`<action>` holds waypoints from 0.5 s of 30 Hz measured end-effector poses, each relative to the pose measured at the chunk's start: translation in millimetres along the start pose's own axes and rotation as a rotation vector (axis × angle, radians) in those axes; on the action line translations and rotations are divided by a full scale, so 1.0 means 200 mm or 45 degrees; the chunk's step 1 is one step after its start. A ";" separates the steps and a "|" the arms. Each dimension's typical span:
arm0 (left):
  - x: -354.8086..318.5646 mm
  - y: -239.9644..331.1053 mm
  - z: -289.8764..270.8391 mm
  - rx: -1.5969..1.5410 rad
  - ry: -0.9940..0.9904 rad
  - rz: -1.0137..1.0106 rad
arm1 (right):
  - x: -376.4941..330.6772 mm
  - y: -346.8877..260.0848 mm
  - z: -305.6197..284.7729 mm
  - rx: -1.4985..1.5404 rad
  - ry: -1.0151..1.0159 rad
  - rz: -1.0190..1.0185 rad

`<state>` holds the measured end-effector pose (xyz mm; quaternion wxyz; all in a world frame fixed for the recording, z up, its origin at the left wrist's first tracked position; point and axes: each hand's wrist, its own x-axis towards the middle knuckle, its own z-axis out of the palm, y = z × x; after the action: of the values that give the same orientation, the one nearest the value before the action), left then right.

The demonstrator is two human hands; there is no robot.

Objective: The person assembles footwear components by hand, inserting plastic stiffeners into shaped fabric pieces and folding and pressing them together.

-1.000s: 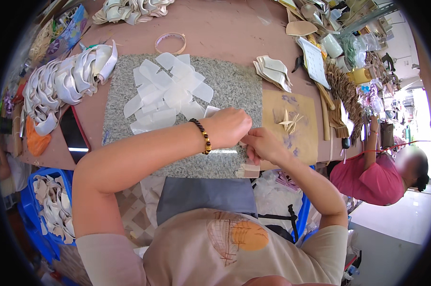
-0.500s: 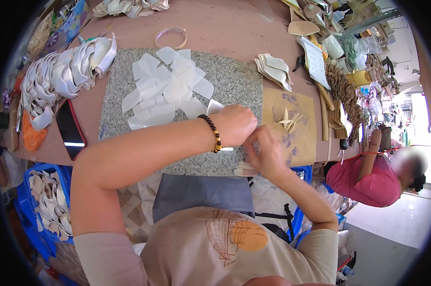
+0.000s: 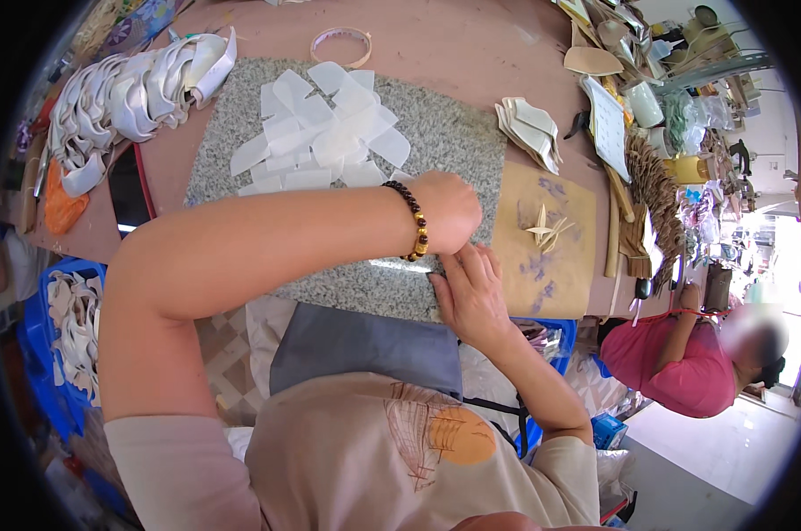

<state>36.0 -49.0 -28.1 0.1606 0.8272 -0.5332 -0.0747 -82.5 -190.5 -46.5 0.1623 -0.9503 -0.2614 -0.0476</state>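
Over the last second the left hand (image 3: 449,211) has drawn into a tighter fist and shifted a little further across the granite slab (image 3: 436,146), so that it now sits directly over the right hand (image 3: 471,292), its beaded bracelet (image 3: 412,221) turned more toward the camera. The right hand, which had been raised with fingers curled against the left, has dropped to the slab's near edge and lies flatter, fingers pointing up toward the fist. The small white strip seen between the hands earlier is now hidden.
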 end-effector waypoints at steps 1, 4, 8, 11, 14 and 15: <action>0.00 0.01 -0.01 -0.003 -0.003 -0.001 | 0.00 0.01 0.00 0.003 -0.003 0.002; -0.01 0.06 -0.02 0.066 -0.069 -0.106 | 0.01 0.03 -0.01 0.046 -0.004 -0.033; -0.05 0.08 -0.06 0.073 -0.031 -0.203 | 0.02 0.04 -0.02 0.003 0.006 -0.099; -0.06 0.05 -0.09 0.024 -0.052 -0.238 | 0.05 0.03 -0.02 -0.032 0.018 -0.107; -0.06 0.02 -0.07 -0.023 -0.060 -0.220 | 0.05 0.03 -0.02 -0.043 0.015 -0.105; -0.05 0.02 -0.06 -0.021 -0.073 -0.193 | 0.05 0.03 -0.01 -0.044 0.007 -0.095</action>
<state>32.5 -38.4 -15.9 0.1460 0.8614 -0.4727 -0.1150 -71.5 -191.8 -43.8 0.1446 -0.9424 -0.2956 -0.0606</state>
